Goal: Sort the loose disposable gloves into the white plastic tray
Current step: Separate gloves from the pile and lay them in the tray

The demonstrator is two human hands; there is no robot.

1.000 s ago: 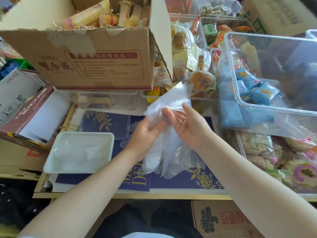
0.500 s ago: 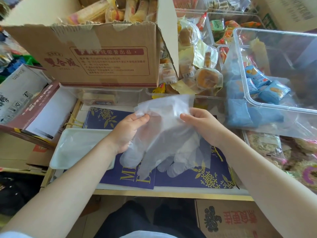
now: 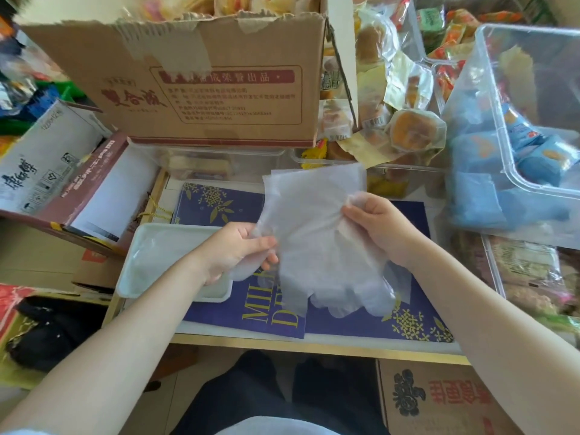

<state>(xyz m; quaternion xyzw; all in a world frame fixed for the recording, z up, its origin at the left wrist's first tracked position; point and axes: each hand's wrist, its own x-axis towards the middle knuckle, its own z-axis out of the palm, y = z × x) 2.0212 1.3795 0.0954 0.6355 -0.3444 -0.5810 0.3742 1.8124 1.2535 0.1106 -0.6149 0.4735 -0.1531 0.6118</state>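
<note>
Both forearms were bare from wrist to the frame's lower corners; no watch, bracelet or ring showed on either. Left hand [image 3: 238,252] and right hand [image 3: 376,227] wore no gloves of their own. Visible thumbnail on the left hand was short and unpainted. A sliver of white sleeve sat at the bottom left corner of the view. Dark, near-black trousers [image 3: 276,394] covered both legs below the surface's near edge. A white garment hem [image 3: 266,426] showed at bottom centre.
</note>
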